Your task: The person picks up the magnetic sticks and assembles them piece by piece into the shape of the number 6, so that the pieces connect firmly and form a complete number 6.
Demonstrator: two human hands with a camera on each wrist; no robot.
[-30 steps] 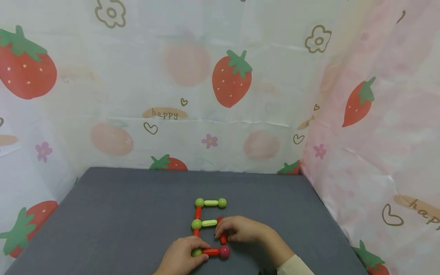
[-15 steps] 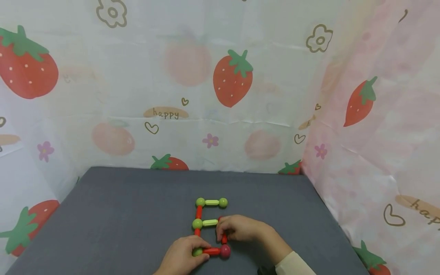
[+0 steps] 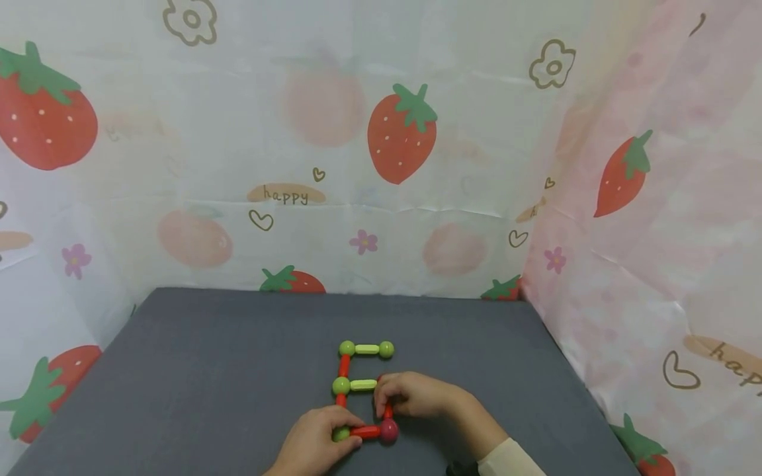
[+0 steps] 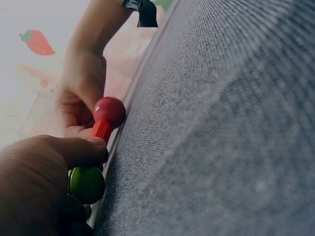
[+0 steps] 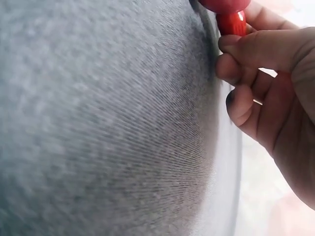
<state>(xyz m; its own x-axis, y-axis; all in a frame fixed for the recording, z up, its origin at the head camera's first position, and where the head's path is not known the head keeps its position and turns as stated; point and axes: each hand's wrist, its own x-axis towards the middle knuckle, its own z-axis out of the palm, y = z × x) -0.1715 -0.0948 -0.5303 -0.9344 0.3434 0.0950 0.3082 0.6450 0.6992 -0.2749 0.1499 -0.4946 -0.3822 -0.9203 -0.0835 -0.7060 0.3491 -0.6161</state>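
A toy figure of balls joined by short rods lies on the dark grey table, shaped like a 6. My left hand (image 3: 315, 439) pinches the bottom red rod (image 3: 366, 432) beside the lower-left green ball (image 3: 341, 434), which it partly covers. With curled fingers, my right hand (image 3: 417, 395) pinches the right-side red rod (image 3: 388, 411); in the right wrist view thumb and fingers close on that red rod (image 5: 232, 24). A maroon ball (image 3: 389, 432) joins these two rods at the corner. Another reddish ball at the rod's far end is mostly hidden by my right hand.
Farther up the figure are a green ball (image 3: 341, 385), a yellow-green rod (image 3: 363, 385) and a top yellow-green rod (image 3: 366, 349) between two green balls. The grey table (image 3: 208, 370) meets a strawberry-print curtain (image 3: 286, 244) at the back and sides.
Both hands keep their grips in nearly the same places. The maroon corner ball has shifted very slightly away from me; the upper part of the figure looks unchanged.
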